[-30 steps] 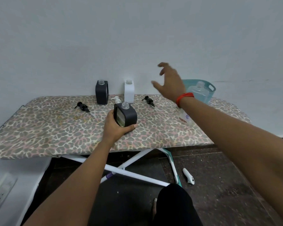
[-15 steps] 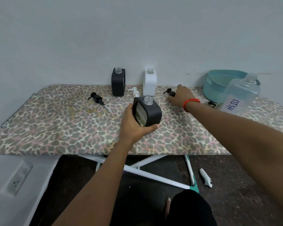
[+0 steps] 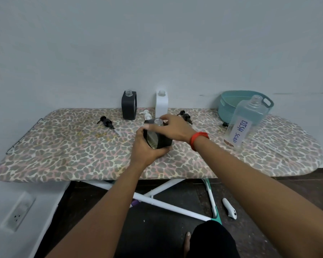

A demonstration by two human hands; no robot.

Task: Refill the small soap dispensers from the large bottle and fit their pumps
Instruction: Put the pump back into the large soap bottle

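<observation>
Right hand (image 3: 173, 129) returns without the black pump (image 3: 186, 118) just behind it — fingers over the neck, pinch unclear — left hand (image 3: 147, 149) clamps the dispenser (image 3: 164, 142).

Matt black dispenser (image 3: 163, 141); clear plastic bottle (image 3: 244, 120).

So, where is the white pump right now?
The white pump lies on the ironing board, centre of the head view, between the rear black dispenser and the white dispenser, just behind the held dispenser.
</observation>
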